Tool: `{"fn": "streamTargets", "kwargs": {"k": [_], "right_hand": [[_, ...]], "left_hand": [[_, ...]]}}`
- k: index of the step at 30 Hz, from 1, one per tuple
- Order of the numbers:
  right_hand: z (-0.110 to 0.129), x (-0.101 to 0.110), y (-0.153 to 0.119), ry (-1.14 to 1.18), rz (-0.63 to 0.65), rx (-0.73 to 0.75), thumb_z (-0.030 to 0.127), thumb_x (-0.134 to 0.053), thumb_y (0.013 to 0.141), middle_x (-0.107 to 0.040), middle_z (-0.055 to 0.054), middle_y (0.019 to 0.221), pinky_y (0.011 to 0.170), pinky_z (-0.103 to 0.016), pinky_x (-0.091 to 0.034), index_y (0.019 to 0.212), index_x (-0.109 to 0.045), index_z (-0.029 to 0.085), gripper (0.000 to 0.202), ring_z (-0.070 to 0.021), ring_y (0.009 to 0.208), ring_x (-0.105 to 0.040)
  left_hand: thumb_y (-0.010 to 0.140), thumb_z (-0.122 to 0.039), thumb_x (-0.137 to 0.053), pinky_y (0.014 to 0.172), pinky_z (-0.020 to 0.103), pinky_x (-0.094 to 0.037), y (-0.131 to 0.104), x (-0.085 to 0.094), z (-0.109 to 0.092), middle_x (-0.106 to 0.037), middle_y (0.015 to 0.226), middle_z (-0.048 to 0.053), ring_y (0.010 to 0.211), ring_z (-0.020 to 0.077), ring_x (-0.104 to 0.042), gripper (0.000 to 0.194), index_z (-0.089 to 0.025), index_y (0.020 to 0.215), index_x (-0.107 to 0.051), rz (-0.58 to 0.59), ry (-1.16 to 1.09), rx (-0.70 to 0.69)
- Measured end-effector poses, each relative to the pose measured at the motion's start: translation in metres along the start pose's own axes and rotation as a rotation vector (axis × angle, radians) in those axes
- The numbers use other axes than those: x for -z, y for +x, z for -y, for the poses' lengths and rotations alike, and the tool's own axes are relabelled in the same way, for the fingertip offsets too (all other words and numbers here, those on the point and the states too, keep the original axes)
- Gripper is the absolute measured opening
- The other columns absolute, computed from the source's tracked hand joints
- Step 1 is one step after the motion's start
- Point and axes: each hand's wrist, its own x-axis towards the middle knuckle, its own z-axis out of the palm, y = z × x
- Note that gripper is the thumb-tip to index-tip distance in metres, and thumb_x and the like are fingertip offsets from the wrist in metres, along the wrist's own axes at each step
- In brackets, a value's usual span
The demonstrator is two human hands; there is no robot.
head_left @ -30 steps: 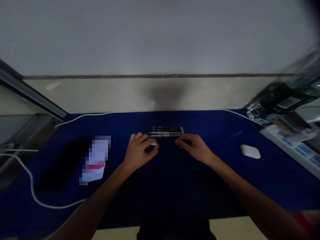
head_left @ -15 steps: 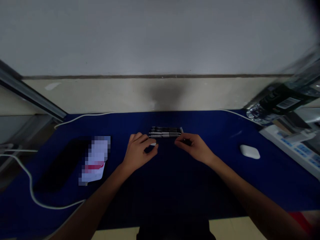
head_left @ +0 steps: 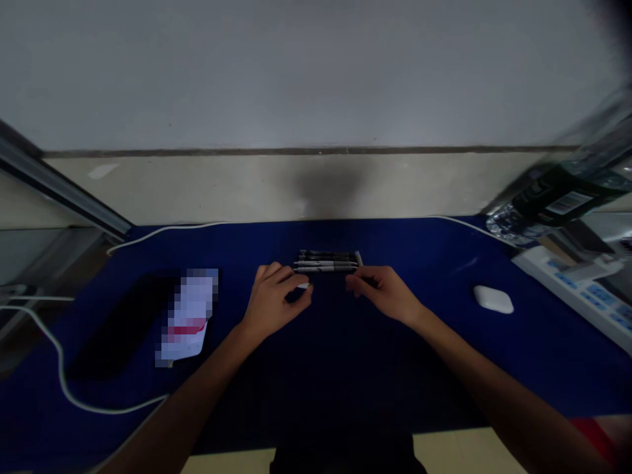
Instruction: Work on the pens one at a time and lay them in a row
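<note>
Several pens (head_left: 326,264) lie side by side on the blue table, with a small white piece (head_left: 359,259) at their right ends. Just left of the pens, my left hand (head_left: 274,297) has its thumb and fingers curled around a small white object (head_left: 303,286), mostly hidden by the fingers. My right hand (head_left: 388,289) is at the lower right end of the pens, thumb and forefinger brought close together; whatever is between them is too small or dark to make out.
A lit phone (head_left: 190,316) lies beside a dark object at the left, near a white cable (head_left: 62,368). On the right are a white earphone case (head_left: 494,299), a power strip (head_left: 577,289) and a tilted bottle (head_left: 557,197). A wall (head_left: 247,187) stands behind.
The thumb and fingertips of my right hand have shifted slightly. My left hand and the pens look unmoved.
</note>
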Motion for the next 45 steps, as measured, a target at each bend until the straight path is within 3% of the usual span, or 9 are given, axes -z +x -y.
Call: {"fn": "streamTargets", "kwargs": {"k": [6, 12, 17, 22, 28, 34, 40, 45], "right_hand": [[-0.0003, -0.0011, 0.0012, 0.042, -0.046, 0.006, 0.047, -0.079, 0.095, -0.082, -0.004, 0.089, 0.070, -0.036, -0.055, 0.092, -0.083, 0.026, 0.022, -0.0229, 0.077, -0.072], [-0.0005, -0.0013, 0.0001, 0.018, 0.010, -0.012, 0.058, -0.064, 0.106, -0.077, -0.005, 0.073, 0.065, -0.035, -0.052, 0.081, -0.081, 0.024, 0.046, -0.0216, 0.068, -0.069], [0.0010, -0.0010, 0.0002, 0.050, -0.025, -0.009, 0.050, -0.078, 0.097, -0.082, -0.004, 0.087, 0.069, -0.036, -0.056, 0.090, -0.082, 0.026, 0.026, -0.0234, 0.077, -0.073], [0.0010, -0.0005, -0.0002, 0.014, 0.016, -0.009, 0.056, -0.063, 0.107, -0.078, -0.006, 0.077, 0.067, -0.037, -0.053, 0.081, -0.080, 0.025, 0.044, -0.0238, 0.071, -0.071], [0.0009, -0.0016, 0.0005, 0.022, -0.044, 0.014, 0.049, -0.076, 0.098, -0.082, -0.005, 0.090, 0.073, -0.037, -0.056, 0.092, -0.082, 0.026, 0.025, -0.0242, 0.080, -0.074], [-0.0013, -0.0018, -0.0003, 0.022, 0.022, -0.006, 0.058, -0.062, 0.108, -0.078, -0.005, 0.075, 0.068, -0.039, -0.053, 0.080, -0.080, 0.026, 0.047, -0.0240, 0.070, -0.073], [-0.0015, -0.0021, 0.0007, 0.027, -0.047, 0.027, 0.046, -0.076, 0.099, -0.082, -0.004, 0.092, 0.073, -0.038, -0.058, 0.093, -0.082, 0.028, 0.020, -0.0250, 0.082, -0.074], [-0.0023, -0.0017, 0.0002, 0.013, -0.014, 0.018, 0.051, -0.067, 0.105, -0.079, -0.004, 0.079, 0.069, -0.037, -0.055, 0.083, -0.081, 0.027, 0.035, -0.0236, 0.075, -0.073]], "left_hand": [[0.106, -0.030, -0.067, 0.077, 0.039, -0.039, 0.0005, 0.0006, 0.0002, -0.070, 0.074, -0.001, 0.077, 0.0206, -0.060, 0.018, -0.025, 0.093, -0.078, -0.002, -0.002, -0.017], [0.105, -0.029, -0.068, 0.078, 0.039, -0.039, 0.0000, 0.0000, 0.0007, -0.071, 0.075, -0.001, 0.078, 0.0207, -0.060, 0.015, -0.026, 0.095, -0.079, 0.003, 0.000, -0.012], [0.105, -0.029, -0.068, 0.078, 0.039, -0.040, -0.0001, 0.0002, 0.0006, -0.071, 0.074, -0.001, 0.078, 0.0209, -0.060, 0.016, -0.026, 0.094, -0.079, 0.018, 0.000, 0.003], [0.105, -0.029, -0.068, 0.078, 0.039, -0.039, -0.0007, -0.0003, 0.0014, -0.070, 0.075, -0.001, 0.079, 0.0212, -0.060, 0.015, -0.026, 0.095, -0.079, 0.018, 0.001, -0.003], [0.105, -0.026, -0.069, 0.077, 0.039, -0.038, 0.0002, 0.0000, 0.0013, -0.069, 0.074, -0.001, 0.077, 0.0206, -0.060, 0.014, -0.025, 0.094, -0.078, -0.006, 0.005, -0.036], [0.106, -0.028, -0.067, 0.077, 0.038, -0.038, 0.0009, 0.0006, 0.0002, -0.069, 0.074, -0.001, 0.077, 0.0205, -0.060, 0.016, -0.024, 0.094, -0.078, -0.012, 0.008, -0.050], [0.105, -0.026, -0.068, 0.077, 0.038, -0.037, 0.0008, 0.0004, 0.0007, -0.068, 0.073, -0.002, 0.077, 0.0201, -0.059, 0.016, -0.024, 0.093, -0.078, -0.012, 0.006, -0.041], [0.105, -0.026, -0.069, 0.078, 0.037, -0.038, 0.0003, 0.0008, 0.0010, -0.070, 0.074, -0.002, 0.078, 0.0199, -0.060, 0.015, -0.025, 0.095, -0.079, 0.009, 0.003, -0.039]]}}
